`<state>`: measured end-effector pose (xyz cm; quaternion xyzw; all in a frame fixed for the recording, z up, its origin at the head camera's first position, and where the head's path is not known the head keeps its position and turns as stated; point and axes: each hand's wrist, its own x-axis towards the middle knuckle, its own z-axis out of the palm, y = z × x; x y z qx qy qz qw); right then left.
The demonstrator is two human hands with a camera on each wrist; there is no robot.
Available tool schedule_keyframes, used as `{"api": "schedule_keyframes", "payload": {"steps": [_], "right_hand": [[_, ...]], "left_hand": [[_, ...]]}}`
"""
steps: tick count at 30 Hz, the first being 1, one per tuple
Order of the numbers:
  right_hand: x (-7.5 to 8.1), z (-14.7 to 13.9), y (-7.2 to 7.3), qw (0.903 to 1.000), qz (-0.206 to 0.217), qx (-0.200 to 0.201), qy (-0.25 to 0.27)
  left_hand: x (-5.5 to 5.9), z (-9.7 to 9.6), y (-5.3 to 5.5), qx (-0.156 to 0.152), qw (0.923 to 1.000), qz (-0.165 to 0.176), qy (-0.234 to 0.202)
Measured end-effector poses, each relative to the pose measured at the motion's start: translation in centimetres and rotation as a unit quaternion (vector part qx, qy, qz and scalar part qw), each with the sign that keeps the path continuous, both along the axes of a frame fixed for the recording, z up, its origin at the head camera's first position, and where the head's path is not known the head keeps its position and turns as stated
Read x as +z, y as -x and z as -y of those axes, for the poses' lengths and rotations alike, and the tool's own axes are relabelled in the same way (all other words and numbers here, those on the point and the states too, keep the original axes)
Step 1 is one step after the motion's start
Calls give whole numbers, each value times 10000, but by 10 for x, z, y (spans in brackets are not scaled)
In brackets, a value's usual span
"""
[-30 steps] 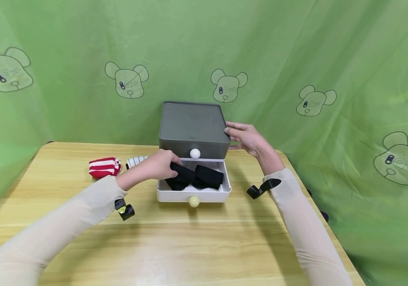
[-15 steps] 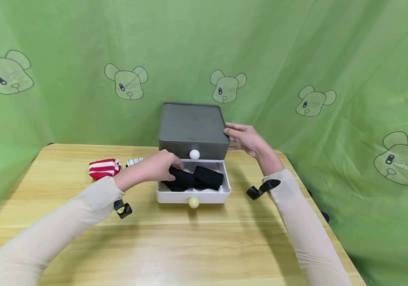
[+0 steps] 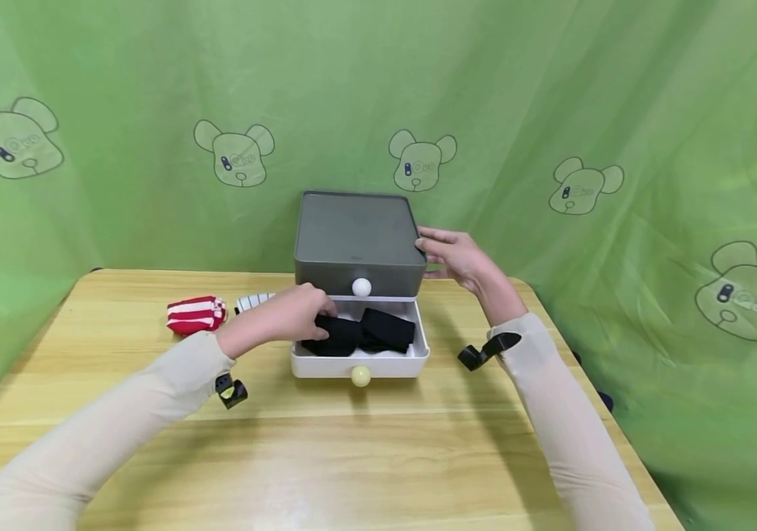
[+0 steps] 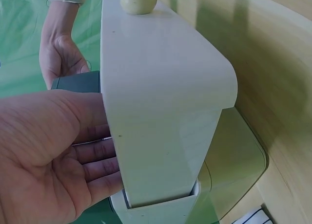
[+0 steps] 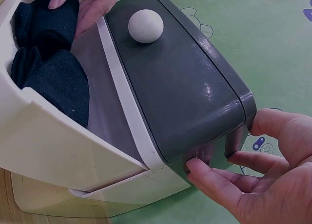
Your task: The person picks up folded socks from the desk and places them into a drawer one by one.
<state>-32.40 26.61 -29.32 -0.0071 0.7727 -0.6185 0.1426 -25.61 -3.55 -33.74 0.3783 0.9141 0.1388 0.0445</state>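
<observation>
Two rolled black socks lie in the pulled-out white drawer: a left one and a right one. My left hand reaches over the drawer's left wall. Its thumb rests on the left sock in the right wrist view, its fingers extended along the sock's far side. In the left wrist view the drawer wall hides these fingertips. My right hand touches the right side of the dark grey upper drawer unit with spread fingertips. The unit's white-knobbed drawer is closed; a pale yellow knob sits on the white one.
A rolled red-and-white striped sock lies on the wooden table, left of the drawers. Nearer them is a white, dark-striped roll, partly hidden by my left forearm. A green printed curtain hangs behind.
My left hand has lowered the left black sock, which now lies flatter on the drawer floor, and its grip looks looser. The right hand stays at the unit's side.
</observation>
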Motion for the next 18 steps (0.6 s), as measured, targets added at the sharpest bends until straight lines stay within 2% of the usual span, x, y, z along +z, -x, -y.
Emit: {"api": "schedule_keyframes", "payload": {"steps": [5, 12, 18], "right_hand": [[-2, 0, -1, 10000, 19, 28, -7], [-3, -1, -2, 10000, 45, 10, 8], [-1, 0, -1, 10000, -30, 21, 3]], "left_hand": [[0, 3, 0, -141, 9997, 130, -146], [-4, 5, -2, -291, 9986, 59, -441], [-6, 7, 0, -265, 9982, 49, -530]]}}
